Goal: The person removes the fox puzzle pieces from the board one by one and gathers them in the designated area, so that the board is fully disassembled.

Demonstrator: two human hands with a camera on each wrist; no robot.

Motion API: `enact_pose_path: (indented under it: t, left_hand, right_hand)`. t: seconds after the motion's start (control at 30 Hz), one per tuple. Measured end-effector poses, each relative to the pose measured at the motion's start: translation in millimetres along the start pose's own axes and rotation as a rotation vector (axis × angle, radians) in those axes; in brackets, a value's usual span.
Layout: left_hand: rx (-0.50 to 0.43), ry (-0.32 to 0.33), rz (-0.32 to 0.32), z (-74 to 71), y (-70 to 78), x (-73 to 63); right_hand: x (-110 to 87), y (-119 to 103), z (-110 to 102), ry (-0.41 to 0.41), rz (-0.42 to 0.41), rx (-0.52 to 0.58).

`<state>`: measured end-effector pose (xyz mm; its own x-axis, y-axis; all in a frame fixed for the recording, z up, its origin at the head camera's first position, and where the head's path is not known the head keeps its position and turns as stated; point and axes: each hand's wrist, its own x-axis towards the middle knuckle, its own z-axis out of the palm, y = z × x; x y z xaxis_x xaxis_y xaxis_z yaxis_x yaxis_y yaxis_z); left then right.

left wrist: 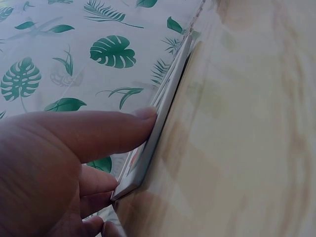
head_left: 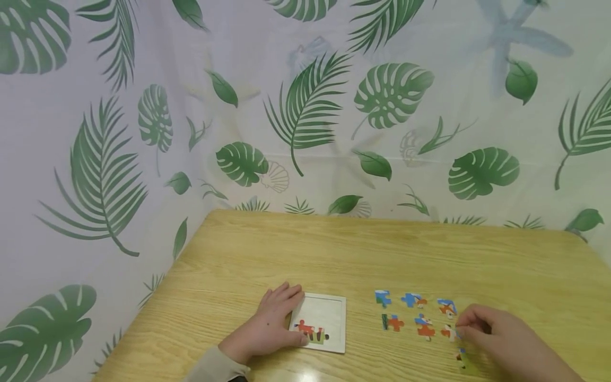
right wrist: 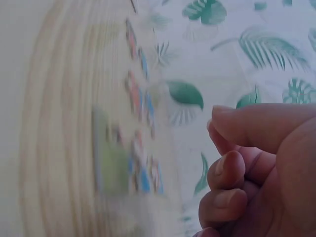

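My left hand (head_left: 272,326) holds the square white puzzle tray (head_left: 329,313) by its left side, thumb at the near edge and fingers along the far left corner. Joined red and green jigsaw pieces (head_left: 315,335) lie in the tray's lower left part, partly covered by the thumb. In the left wrist view the thumb (left wrist: 118,129) rests against the tray's rim. My right hand (head_left: 501,331) is over the loose pieces, fingertips beside a white and red jigsaw piece (head_left: 448,332). In the right wrist view its fingers (right wrist: 228,170) are loosely curled, with nothing visible between them.
Several loose jigsaw pieces (head_left: 424,327) lie in rough rows on the wooden table (head_left: 267,249), right of the tray. A green-edged piece (head_left: 463,359) is nearest the front, by the right hand. A leaf-patterned cloth (head_left: 305,175) hangs behind and to the left of the table.
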<state>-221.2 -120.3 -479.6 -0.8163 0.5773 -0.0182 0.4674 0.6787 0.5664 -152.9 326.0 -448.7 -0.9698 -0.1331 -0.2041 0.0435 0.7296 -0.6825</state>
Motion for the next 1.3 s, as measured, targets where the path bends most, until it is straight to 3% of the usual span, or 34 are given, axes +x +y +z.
enact_pose_path:
  t: [0.2,0.3,0.87,1.0,1.3]
  left_hand:
    - [-0.005,0.000,0.004,-0.1,0.1,0.9]
    - [-0.008,-0.003,-0.001,-0.2,0.4,1.2]
    - [-0.028,-0.016,-0.011,-2.0,1.6,2.6]
    - [-0.035,-0.018,-0.014,-2.0,1.6,2.2]
    - [-0.037,-0.007,0.003,-1.8,3.7,-0.3]
  right_hand:
    - [0.8,-27.1,9.7,-0.057,-0.127,0.099]
    - [4.4,-42.5,17.4,-0.066,-0.152,0.130]
    - [21.9,-92.9,51.9,0.003,-0.283,0.081]
    - [28.3,-101.3,62.1,0.001,-0.350,0.072]
    - [43.0,-125.0,89.3,-0.028,-0.322,0.058]
